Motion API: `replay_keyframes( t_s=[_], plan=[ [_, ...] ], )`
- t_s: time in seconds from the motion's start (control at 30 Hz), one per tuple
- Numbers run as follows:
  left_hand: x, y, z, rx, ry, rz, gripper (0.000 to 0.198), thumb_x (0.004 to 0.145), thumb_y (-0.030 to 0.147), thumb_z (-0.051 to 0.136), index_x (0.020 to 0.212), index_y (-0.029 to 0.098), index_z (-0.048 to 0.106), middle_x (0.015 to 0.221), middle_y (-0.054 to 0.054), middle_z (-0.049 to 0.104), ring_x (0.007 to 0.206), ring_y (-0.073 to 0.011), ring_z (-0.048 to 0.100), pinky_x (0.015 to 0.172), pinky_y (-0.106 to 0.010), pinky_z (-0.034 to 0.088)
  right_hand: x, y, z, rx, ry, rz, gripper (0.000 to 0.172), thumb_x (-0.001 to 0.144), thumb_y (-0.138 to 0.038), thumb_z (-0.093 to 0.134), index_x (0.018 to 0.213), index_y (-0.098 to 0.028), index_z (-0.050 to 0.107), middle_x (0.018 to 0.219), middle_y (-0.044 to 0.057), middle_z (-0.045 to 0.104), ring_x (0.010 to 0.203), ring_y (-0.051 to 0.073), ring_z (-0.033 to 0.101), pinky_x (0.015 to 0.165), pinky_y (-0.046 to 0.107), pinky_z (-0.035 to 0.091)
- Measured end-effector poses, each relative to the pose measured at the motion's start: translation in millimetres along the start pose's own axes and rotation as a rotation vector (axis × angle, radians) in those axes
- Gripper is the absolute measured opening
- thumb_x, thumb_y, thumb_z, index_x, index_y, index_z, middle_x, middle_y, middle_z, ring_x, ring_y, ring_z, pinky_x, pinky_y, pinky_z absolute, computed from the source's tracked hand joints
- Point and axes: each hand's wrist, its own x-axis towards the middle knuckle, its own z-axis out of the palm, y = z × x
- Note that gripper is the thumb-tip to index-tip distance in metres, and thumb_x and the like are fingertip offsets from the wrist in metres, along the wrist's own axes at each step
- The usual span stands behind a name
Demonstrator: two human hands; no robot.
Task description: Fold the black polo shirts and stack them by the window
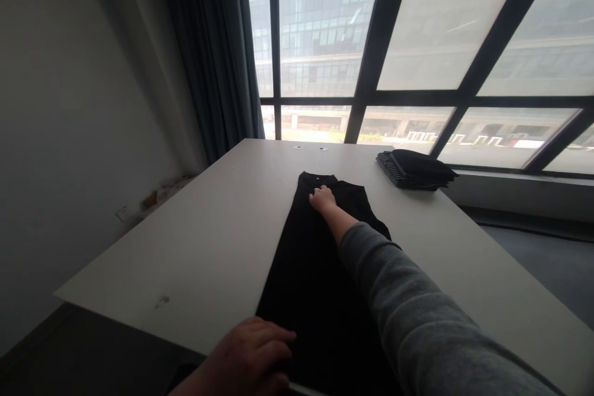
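Observation:
A long black garment (315, 272) lies lengthwise on the white table, narrow at the far end and wider toward me. Near its far edge is a small light spot that looks like a button or label. My right hand (323, 198), in a grey sleeve, reaches out to that upper part, its fingers bent and closed on the cloth. At the table's near edge, my left hand (257, 352) is beside the garment's left border, fingers loosely curved and apart, the fingertips over the cloth. The garment's near end is partly hidden by my right arm and the frame edge.
A stack of folded dark clothes (413, 168), some striped, sits at the right far edge of the white table (208, 229). Small white bits (323, 149) lie near the back edge. Beyond stand large windows and a dark curtain (213, 49); a wall is on the left.

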Motion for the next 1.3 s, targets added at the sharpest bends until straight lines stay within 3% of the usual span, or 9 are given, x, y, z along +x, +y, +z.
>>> replay_keyframes(
  t_s=[0.13,0.23,0.33,0.4,0.53,0.63,0.73,1.0,1.3],
  plan=[
    [11,-21,0.3,0.132,-0.158,-0.149,0.047,0.098,0.024,0.063,0.145,0.025,0.059,0.157,-0.008,0.057,0.149,-0.029,0.049,0.12,-0.05,0.045,2,-15,13,0.04,-0.031,0.038,0.065,0.11,-0.049,0.032,0.161,-0.011,0.044,0.169,0.022,0.027,0.16,0.032,0.02,0.127,0.051,0.024],
    [13,-26,5.4,0.187,-0.292,-0.167,0.077,0.093,0.028,0.07,0.164,0.026,0.039,0.171,-0.011,0.034,0.16,-0.0346,0.028,0.127,-0.061,0.033,6,-20,21,0.055,-0.099,0.061,0.072,0.109,-0.056,0.032,0.167,-0.014,0.034,0.174,0.019,0.014,0.163,0.035,0.011,0.128,0.058,0.018],
    [4,-21,8.9,0.163,-0.336,-0.146,0.092,0.09,0.039,0.075,0.168,0.027,0.028,0.173,-0.013,0.028,0.16,-0.0367,0.026,0.127,-0.063,0.029,5,-18,29,0.057,-0.102,0.062,0.075,0.109,-0.06,0.028,0.171,-0.017,0.024,0.176,0.015,0.003,0.164,0.034,0.002,0.13,0.058,0.01],
    [-5,-16,7.9,0.137,-0.298,-0.103,0.088,0.085,0.044,0.081,0.162,0.029,0.041,0.168,-0.012,0.04,0.154,-0.0379,0.038,0.125,-0.062,0.033,0,-16,32,0.056,-0.082,0.054,0.075,0.109,-0.06,0.026,0.171,-0.017,0.023,0.177,0.015,0.001,0.164,0.034,-0.001,0.131,0.057,0.008],
    [-18,-8,3.0,0.149,-0.073,-0.081,0.043,0.087,0.017,0.072,0.129,0.025,0.066,0.123,-0.008,0.071,0.109,-0.0256,0.067,0.098,-0.042,0.052,-11,-14,27,0.028,0.063,0.05,0.062,0.109,-0.051,0.031,0.158,-0.017,0.047,0.17,0.021,0.024,0.158,0.038,0.021,0.125,0.057,0.025],
    [-16,-3,1.1,0.169,-0.011,-0.056,0.03,0.09,0.007,0.059,0.114,0.023,0.067,0.101,-0.004,0.07,0.087,-0.019,0.065,0.08,-0.033,0.049,-17,-13,15,0.009,0.025,0.047,0.052,0.106,-0.042,0.038,0.148,-0.015,0.055,0.15,0.024,0.052,0.138,0.036,0.051,0.112,0.05,0.043],
    [-12,-1,2.4,0.202,-0.005,-0.026,0.026,0.089,0.004,0.055,0.105,0.022,0.065,0.097,-0.004,0.069,0.082,-0.0177,0.062,0.075,-0.032,0.046,-24,-13,6,0.003,-0.063,0.039,0.049,0.103,-0.033,0.046,0.146,-0.012,0.056,0.129,0.023,0.066,0.119,0.031,0.066,0.101,0.041,0.051],
    [-8,0,10.1,0.189,0.001,-0.072,0.029,0.083,-0.002,0.051,0.096,0.021,0.06,0.092,-0.001,0.066,0.077,-0.0173,0.058,0.07,-0.029,0.044,-50,-16,7,-0.007,-0.018,-0.112,0.039,0.102,-0.011,0.038,0.13,-0.015,0.065,0.12,0.017,0.071,0.11,0.026,0.07,0.095,0.031,0.052],
    [9,23,12.1,0.12,0.038,-0.069,0.029,0.084,0.002,0.062,0.107,0.021,0.06,0.103,-0.004,0.066,0.089,-0.0202,0.061,0.078,-0.031,0.047,-39,-5,-18,-0.041,0.018,-0.186,0.036,0.109,-0.021,0.039,0.123,-0.01,0.07,0.128,0.02,0.067,0.12,0.026,0.064,0.105,0.032,0.046]
  ],
)
